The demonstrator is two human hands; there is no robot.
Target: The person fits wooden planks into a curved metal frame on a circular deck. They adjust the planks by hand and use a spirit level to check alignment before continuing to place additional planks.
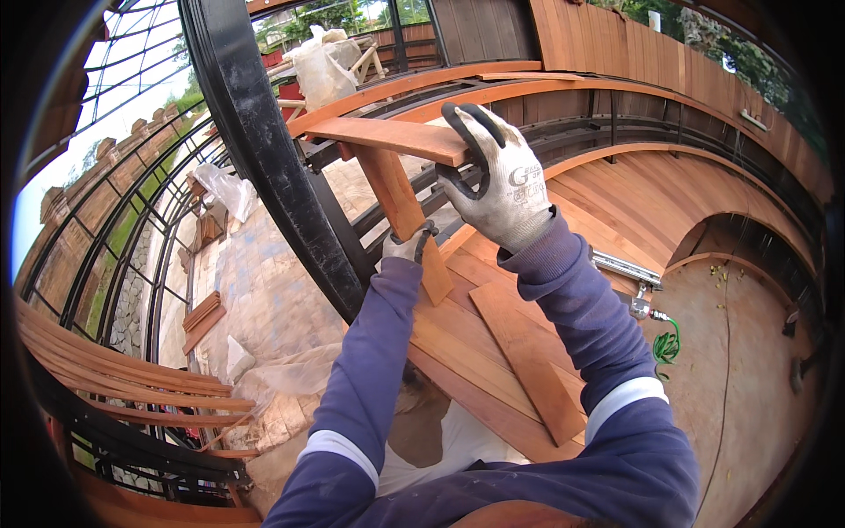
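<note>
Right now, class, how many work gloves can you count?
2: one on the right hand, at the end of the upper board; one on the left hand, around the slanting board below. Others may be hidden.

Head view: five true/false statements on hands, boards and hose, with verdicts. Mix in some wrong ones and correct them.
1. The left hand grips the slanted board. True.
2. The right hand is at the middle of the upper board. False: its thumb and fingers are around the board's near end.
3. Both hands wear solid red gloves. False: the gloves are whitish with dark fingertips.
4. A loose board lies on the wooden slats between the forearms. True.
5. The green coiled hose is left of the black post. False: it is well to the post's right.
</note>
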